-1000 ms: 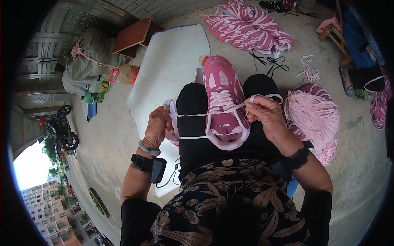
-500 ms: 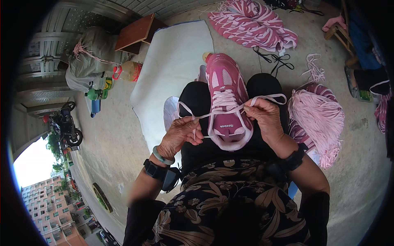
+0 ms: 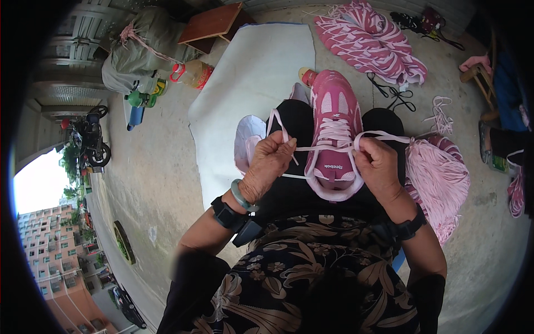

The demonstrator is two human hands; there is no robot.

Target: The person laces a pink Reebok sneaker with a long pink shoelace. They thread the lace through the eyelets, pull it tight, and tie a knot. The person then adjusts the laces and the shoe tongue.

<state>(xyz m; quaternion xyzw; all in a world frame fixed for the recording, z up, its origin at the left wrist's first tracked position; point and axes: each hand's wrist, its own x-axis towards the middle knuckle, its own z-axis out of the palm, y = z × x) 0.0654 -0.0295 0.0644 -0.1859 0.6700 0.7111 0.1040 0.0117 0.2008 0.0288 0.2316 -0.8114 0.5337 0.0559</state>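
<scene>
A pink sneaker (image 3: 332,100) rests between my knees, toe pointing away and its opening toward me. Its pale pink shoelace (image 3: 334,131) is threaded through the upper eyelets. My left hand (image 3: 271,160), left of the shoe, pinches one part of the lace, with a loop rising above the fingers. Close to the right side of the collar, my right hand (image 3: 379,165) pinches the lace too, and a length trails off to the right. Between both hands the lace runs across the tongue (image 3: 331,164). A lower strand stretches from near my left hand to the collar.
To the right lies a bundle of pale pink laces (image 3: 436,178); pink-and-white shoe pieces (image 3: 370,44) are heaped at the far right. A pale sheet (image 3: 250,78) covers the floor ahead. Bottles (image 3: 192,73), a wooden stool (image 3: 210,25) and a sack (image 3: 147,42) stand far left.
The view has shifted, so the scene sits further right. My left hand has turned and risen beside the shoe; my right hand has drawn the lace closer to the collar's right edge.
</scene>
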